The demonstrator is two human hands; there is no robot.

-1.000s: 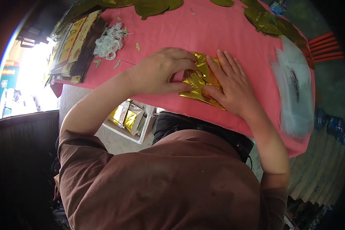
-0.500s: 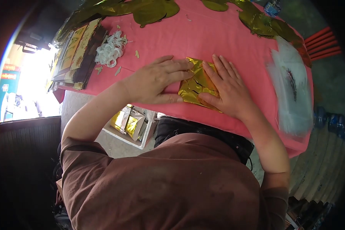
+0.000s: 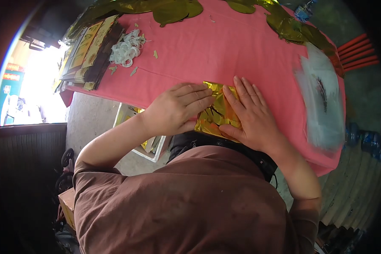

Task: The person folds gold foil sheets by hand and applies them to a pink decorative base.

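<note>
Pressing folded gold foil [image 3: 217,115] flat under left hand [image 3: 178,109] and right hand [image 3: 250,115], fingers extended. Beyond: white loops [image 3: 127,47], stacked cards [image 3: 89,53] left; clear bags [image 3: 322,103] right.

No text is legible in this view.

- Stacked flat packets [image 3: 86,51] at the bench's far left corner: printed yellow panels carry lettering, too small to read.
- Sign [image 3: 10,78] at the far left edge: red and teal areas, overexposed, characters unreadable.
- Clear bags [image 3: 321,97] on the right: dark print, blurred.
- Gold foil [image 3: 218,114]: creases and glare only; no lettering discernible.
</note>
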